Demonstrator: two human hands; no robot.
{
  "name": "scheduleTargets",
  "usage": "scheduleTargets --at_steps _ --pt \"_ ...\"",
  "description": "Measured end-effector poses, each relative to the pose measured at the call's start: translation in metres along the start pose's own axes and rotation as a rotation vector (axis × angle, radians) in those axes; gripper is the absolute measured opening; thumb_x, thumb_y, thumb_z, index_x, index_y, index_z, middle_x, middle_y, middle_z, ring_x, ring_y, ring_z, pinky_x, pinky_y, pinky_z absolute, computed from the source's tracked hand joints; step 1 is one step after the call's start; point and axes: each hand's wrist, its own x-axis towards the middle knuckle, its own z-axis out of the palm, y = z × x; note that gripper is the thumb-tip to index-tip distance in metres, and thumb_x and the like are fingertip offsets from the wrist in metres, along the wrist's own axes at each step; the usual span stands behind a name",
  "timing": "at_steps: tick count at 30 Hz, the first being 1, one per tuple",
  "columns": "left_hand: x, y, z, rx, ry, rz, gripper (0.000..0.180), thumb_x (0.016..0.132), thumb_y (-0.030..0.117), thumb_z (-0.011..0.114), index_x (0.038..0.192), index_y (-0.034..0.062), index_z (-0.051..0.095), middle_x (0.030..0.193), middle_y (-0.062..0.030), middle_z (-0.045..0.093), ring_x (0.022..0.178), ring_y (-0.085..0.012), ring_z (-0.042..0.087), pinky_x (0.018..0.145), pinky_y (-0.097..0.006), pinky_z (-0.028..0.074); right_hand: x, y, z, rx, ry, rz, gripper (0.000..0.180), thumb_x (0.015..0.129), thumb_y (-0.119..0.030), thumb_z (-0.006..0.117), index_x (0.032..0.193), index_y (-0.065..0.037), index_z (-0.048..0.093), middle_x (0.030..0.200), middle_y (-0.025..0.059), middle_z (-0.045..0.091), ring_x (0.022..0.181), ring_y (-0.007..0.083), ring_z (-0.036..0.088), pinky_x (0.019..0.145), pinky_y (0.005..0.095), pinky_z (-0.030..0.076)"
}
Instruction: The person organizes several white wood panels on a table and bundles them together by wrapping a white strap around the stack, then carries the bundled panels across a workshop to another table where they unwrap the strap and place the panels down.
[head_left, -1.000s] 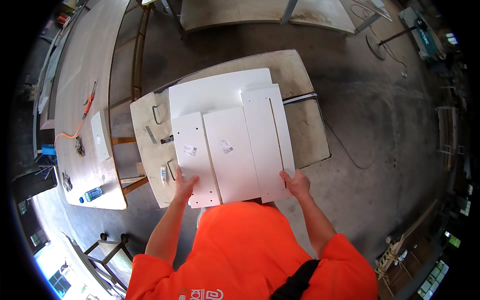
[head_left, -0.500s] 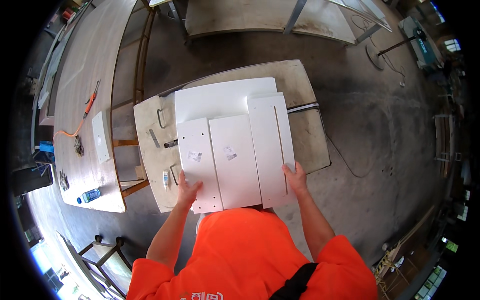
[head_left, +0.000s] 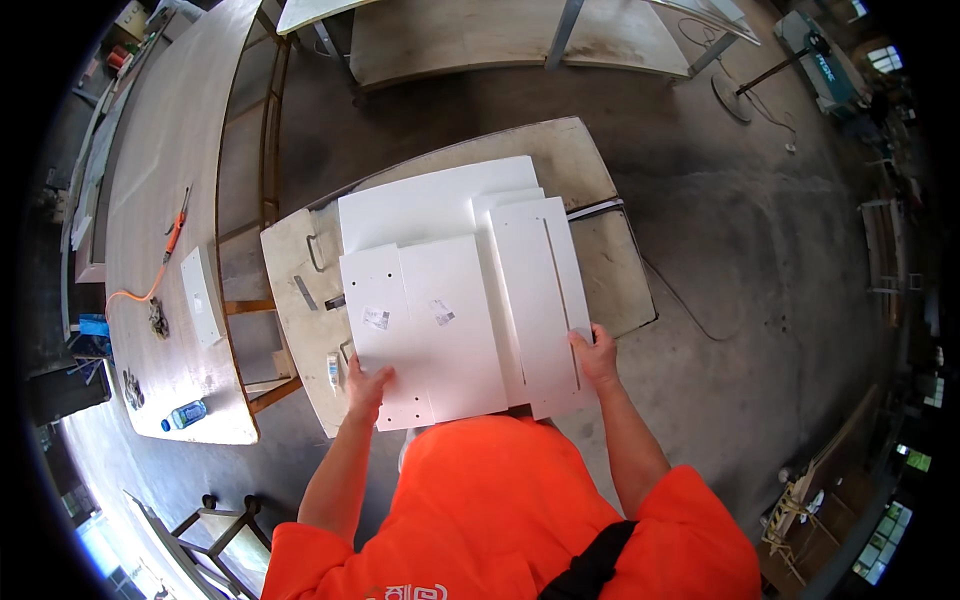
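L hand [head_left: 369, 386] & R hand [head_left: 598, 361] gripping, arms [head_left: 632, 435] fwd

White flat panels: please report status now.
Left hand holds white drilled panel by left edge; right hand holds white slotted panel by right edge; white tube left of panels, not blocking.

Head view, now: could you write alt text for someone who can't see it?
A person's left hand and right hand hold opposite sides of stacked white panels on a worktable. A longer table to the left bears a blue-capped bottle and an orange tool.
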Motion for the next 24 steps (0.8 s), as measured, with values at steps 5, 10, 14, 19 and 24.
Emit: scheduleTargets --at_steps 5,10,14,19,24 --pt "-0.008 0.007 0.003 0.084 0.011 0.042 0.063 0.075 0.004 0.072 0.131 0.0010 0.043 0.109 -0.0111 0.061 0.089 -0.0190 0.063 0.075 -0.033 0.054 0.003 0.017 -0.063 0.197 0.157 0.047 0.022 0.086 -0.013 0.070 0.100 0.001 0.062 0.093 0.0061 0.068 0.078 0.0112 0.062 0.070 0.0261 0.051" --pt "-0.002 -0.001 -0.003 0.054 -0.022 0.033 0.069 0.074 0.008 0.074 0.134 0.0005 0.041 0.115 -0.0132 0.059 0.099 -0.0227 0.061 0.083 -0.036 0.052 0.010 -0.018 -0.068 0.274 0.109 0.012 0.021 0.087 -0.012 0.070 0.102 0.002 0.061 0.093 0.0047 0.067 0.078 0.0094 0.061 0.071 0.0249 0.050" --pt "-0.011 0.006 0.015 0.769 0.374 0.504 0.074 0.072 0.012 0.075 0.137 0.0007 0.039 0.133 -0.0207 0.048 0.123 -0.0348 0.048 0.103 -0.046 0.039 0.004 -0.019 -0.032 0.272 0.051 0.004 0.025 0.085 -0.009 0.072 0.105 0.003 0.062 0.093 0.0037 0.067 0.080 0.0090 0.061 0.073 0.0243 0.050" --pt "-0.035 0.087 0.121 0.663 -0.170 0.965 0.055 0.075 0.019 0.073 0.125 0.0039 0.054 0.135 -0.0200 0.047 0.126 -0.0388 0.043 0.106 -0.048 0.035 -0.013 -0.009 -0.034 0.281 0.083 0.051 0.029 0.083 -0.009 0.073 0.106 0.005 0.063 0.093 0.0057 0.068 0.080 0.0099 0.062 0.073 0.0244 0.051" --pt "0.002 0.117 0.254 1.157 -0.614 1.349 0.069 0.073 0.037 0.076 0.132 0.0087 0.052 0.147 -0.0148 0.038 0.137 -0.0328 0.032 0.114 -0.046 0.024 -0.032 0.017 -0.097 0.259 0.197 0.125 0.027 0.084 -0.011 0.073 0.104 0.005 0.064 0.092 0.0057 0.068 0.078 0.0105 0.062 0.072 0.0248 0.050"
